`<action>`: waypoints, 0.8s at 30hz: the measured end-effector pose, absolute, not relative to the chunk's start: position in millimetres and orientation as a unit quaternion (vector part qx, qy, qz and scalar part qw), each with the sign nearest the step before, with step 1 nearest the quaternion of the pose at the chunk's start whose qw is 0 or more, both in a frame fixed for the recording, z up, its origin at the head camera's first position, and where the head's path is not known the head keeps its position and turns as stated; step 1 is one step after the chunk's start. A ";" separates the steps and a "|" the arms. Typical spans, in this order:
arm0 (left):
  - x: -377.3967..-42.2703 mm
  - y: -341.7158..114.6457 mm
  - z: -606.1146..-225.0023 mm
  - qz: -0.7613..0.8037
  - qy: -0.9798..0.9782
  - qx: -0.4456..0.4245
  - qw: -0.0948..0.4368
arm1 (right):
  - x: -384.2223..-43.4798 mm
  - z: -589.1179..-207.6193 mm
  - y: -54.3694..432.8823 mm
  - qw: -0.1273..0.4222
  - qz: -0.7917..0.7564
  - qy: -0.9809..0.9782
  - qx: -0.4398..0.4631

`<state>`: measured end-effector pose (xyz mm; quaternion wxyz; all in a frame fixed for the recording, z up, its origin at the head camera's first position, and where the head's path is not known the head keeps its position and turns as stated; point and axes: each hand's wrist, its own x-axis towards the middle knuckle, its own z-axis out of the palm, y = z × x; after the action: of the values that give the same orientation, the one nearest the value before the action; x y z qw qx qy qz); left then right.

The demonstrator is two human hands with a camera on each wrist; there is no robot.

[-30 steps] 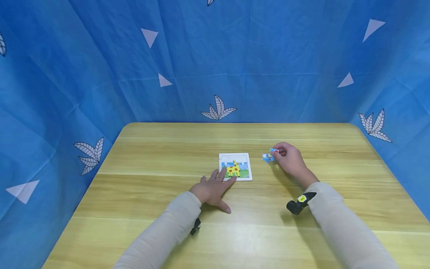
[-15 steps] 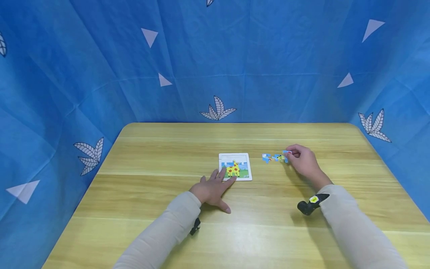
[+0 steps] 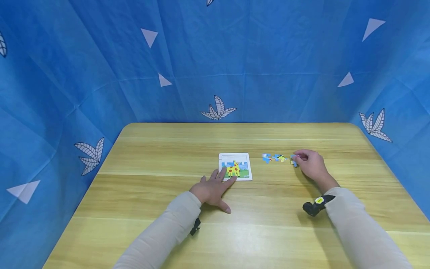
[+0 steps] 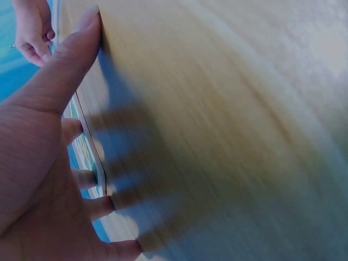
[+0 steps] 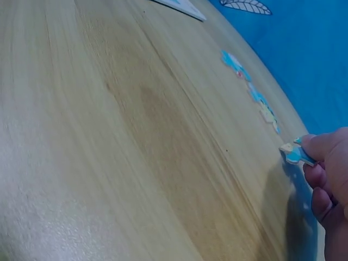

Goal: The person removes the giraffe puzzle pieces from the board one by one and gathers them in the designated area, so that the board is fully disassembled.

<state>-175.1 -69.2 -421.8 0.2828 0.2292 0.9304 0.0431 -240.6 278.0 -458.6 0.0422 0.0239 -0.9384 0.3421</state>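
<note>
In the head view a small white-framed jigsaw tray (image 3: 228, 158) lies on the table, its lower part filled with a yellow giraffe picture. My left hand (image 3: 212, 191), fingers spread, rests with its fingertips on the tray's near left edge. Off to the right, my right hand (image 3: 313, 166) pinches a blue puzzle piece (image 3: 293, 161) between thumb and fingers, at or just above the table. The right wrist view shows that blue and cream piece (image 5: 294, 154) partly covered by the thumb. Left of it lie a blue piece (image 3: 266, 158) and blue-and-yellow pieces (image 3: 279, 158).
The wooden table (image 3: 174, 149) has rounded far corners. A blue patterned curtain (image 3: 285, 74) hangs behind it and along both sides. A black wrist camera (image 3: 312, 207) sits under the right sleeve.
My right hand has moved right and slightly nearer with the pinched piece, parting it from the others, which now lie uncovered. My left hand and the tray have stayed put.
</note>
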 end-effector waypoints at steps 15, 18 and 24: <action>-176.0 -68.6 -421.4 0.045 0.930 0.227 0.285 | -246.7 -468.1 275.9 0.049 0.326 -0.944 0.021; -176.4 -68.6 -422.3 0.044 0.931 0.227 0.284 | -248.4 -469.3 275.1 0.042 0.326 -0.944 0.020; -176.5 -68.3 -423.3 0.044 0.931 0.226 0.285 | -250.5 -470.0 273.7 0.032 0.332 -0.943 0.014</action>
<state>-176.5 -68.3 -423.3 0.2847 0.2260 0.9305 0.0444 -250.5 273.7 -470.0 0.0319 0.0143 -0.9425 0.3322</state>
